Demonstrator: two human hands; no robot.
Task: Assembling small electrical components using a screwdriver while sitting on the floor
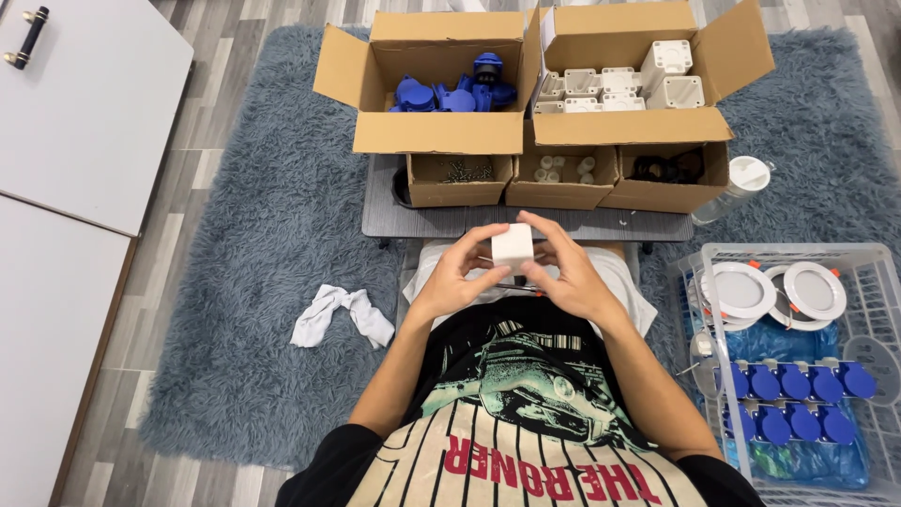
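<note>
While both hands hold it over the lap, the small white box point(513, 246) sits between the left hand point(455, 277) and right hand point(563, 272), their fingers point(488, 235) curled shut around its sides. Farther off, one open carton point(441, 131) holds blue caps point(450, 94) and another point(629, 127) white housings point(619, 84). At right, a wire basket point(878, 272) holds blue-lidded pieces point(793, 399) and round white fittings point(779, 291).

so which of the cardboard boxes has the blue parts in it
The big open box at the back left. It holds the blue parts; the big box beside it holds white housings, and the three small boxes in front hold small bits.
</note>
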